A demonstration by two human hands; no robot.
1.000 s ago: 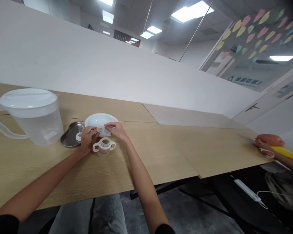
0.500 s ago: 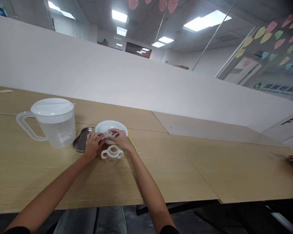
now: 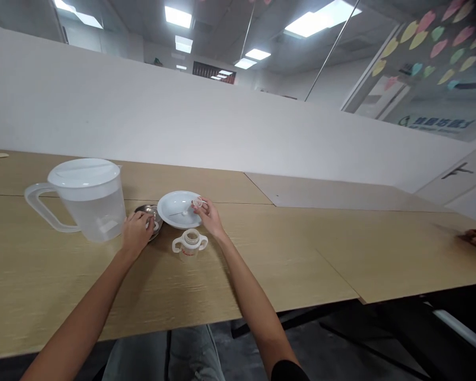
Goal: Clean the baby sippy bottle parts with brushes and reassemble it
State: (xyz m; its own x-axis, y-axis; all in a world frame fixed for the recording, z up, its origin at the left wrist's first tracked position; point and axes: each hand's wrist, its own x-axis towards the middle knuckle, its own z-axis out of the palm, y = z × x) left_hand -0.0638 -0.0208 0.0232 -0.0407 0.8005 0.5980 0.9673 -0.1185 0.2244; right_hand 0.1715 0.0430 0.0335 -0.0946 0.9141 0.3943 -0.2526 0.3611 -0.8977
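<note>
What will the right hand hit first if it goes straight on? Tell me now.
The right hand points at the white plate, so that comes first. Depth is unclear, though: the hand may already be passing just above the plate's rim.

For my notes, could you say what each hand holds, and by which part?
The right hand pinches a small clear piece by its edge; whether the left hand holds anything cannot be told.

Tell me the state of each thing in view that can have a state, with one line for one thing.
Jug: upright, lid on.
Plate: lying flat.
Cup: upright, top open.
Metal tray: partly under left hand.
Left hand: down over the tray, grip unclear.
Right hand: pinching a small clear piece above the plate.
</note>
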